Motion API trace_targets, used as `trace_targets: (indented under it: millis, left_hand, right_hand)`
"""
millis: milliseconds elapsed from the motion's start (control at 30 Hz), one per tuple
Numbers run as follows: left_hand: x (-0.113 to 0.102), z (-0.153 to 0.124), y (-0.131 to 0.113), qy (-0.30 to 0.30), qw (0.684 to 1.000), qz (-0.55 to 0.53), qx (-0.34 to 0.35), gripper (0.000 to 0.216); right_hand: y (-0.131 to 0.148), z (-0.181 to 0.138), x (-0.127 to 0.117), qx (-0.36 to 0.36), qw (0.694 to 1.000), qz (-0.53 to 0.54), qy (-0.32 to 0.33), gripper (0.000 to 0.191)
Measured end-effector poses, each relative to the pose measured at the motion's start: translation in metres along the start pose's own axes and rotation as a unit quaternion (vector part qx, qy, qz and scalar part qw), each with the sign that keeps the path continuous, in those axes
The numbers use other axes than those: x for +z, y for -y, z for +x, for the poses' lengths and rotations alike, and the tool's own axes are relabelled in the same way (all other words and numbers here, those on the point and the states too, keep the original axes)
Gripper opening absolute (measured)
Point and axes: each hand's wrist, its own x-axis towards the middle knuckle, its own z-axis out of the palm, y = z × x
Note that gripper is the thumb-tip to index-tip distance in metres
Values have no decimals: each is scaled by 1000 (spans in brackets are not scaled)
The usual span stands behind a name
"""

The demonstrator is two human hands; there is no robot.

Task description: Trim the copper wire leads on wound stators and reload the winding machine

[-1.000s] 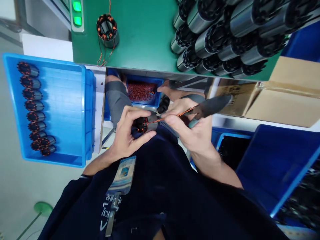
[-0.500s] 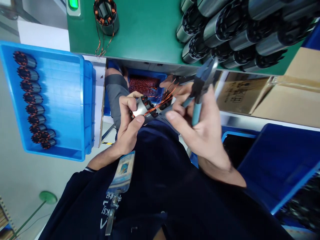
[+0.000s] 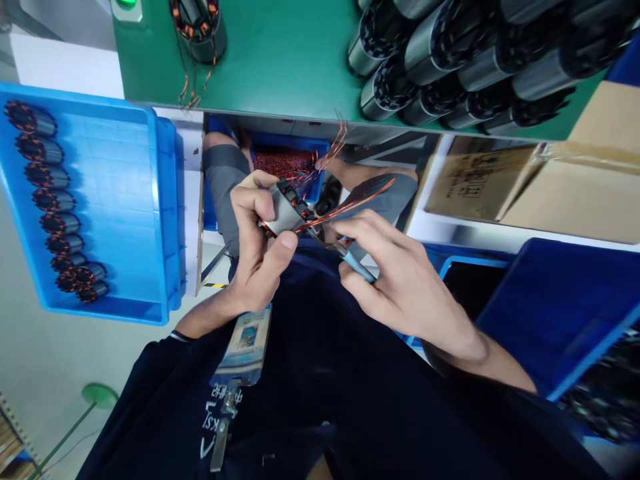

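The left hand (image 3: 257, 247) is holding a wound core (image 3: 287, 212) firmly, and this core is being kept tilted between the dark shirt (image 3: 320, 347) and the green table (image 3: 280, 67). Thin orange wires (image 3: 357, 202) are coming out from its end and spreading upward and rightward. The right hand (image 3: 400, 273) is gripping blue-handled pliers (image 3: 358, 267); their tips are pointing at the core, but I cannot tell whether they are touching the wires. On the table, a second wound core (image 3: 210, 45) is standing at left, and silver-and-black cores (image 3: 376, 93) are resting in a group at right.
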Motion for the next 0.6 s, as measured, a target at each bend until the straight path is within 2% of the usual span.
trace_targets:
  millis: [67, 100, 233, 367, 400, 500, 600]
  left_hand:
    - [1, 3, -5, -58, 998, -32, 18, 30]
    - [1, 3, -6, -64, 997, -31, 25, 30]
    - [-4, -2, -8, -44, 998, 42, 19, 31]
    - [-10, -8, -8, 12, 991, 133, 14, 25]
    - [-11, -8, -8, 10, 992, 129, 9, 25]
    - [-9, -7, -8, -50, 998, 42, -1, 29]
    - [-2, -5, 4, -70, 998, 3, -9, 34]
  right_hand:
    - [1, 2, -3, 0, 1000, 1, 13, 49]
    - [2, 3, -4, -1, 1000, 5, 18, 47]
    - [4, 6, -6, 1, 999, 18, 30, 43]
    - [1, 7, -2, 14, 999, 16, 33, 39]
    - [0, 7, -1, 17, 999, 16, 31, 38]
    - [-3, 9, 6, 37, 999, 12, 10, 29]
    - [-15, 18, 17, 61, 998, 22, -14, 20]
